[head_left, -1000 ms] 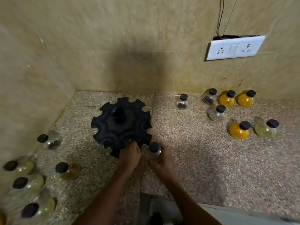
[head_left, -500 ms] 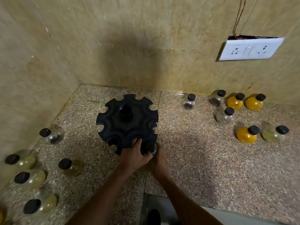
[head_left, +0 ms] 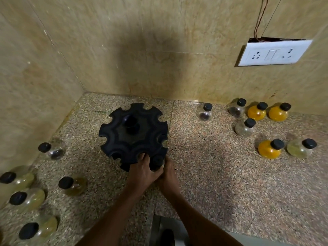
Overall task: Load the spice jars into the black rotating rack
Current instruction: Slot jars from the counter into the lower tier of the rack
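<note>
The black rotating rack (head_left: 133, 134) stands on the speckled stone counter near the corner, its rim cut into open notches. My left hand (head_left: 142, 172) grips the rack's near edge. Beside it, my right hand (head_left: 168, 176) holds a spice jar (head_left: 157, 160) whose black cap sits in a near-right notch; its glass body is hidden by the rack and my fingers. Loose jars with black caps stand around: yellow ones (head_left: 269, 149) and clear ones (head_left: 245, 127) on the right, pale ones (head_left: 72, 185) on the left.
Tiled walls close the counter at the back and left. A white socket plate (head_left: 273, 53) with loose wires hangs on the back wall at right. The counter's front edge (head_left: 195, 226) runs just below my forearms.
My right hand has carried the jar from the counter in front of the rack up into a near notch. My left hand stayed on the rack's edge. The view shifted slightly.
</note>
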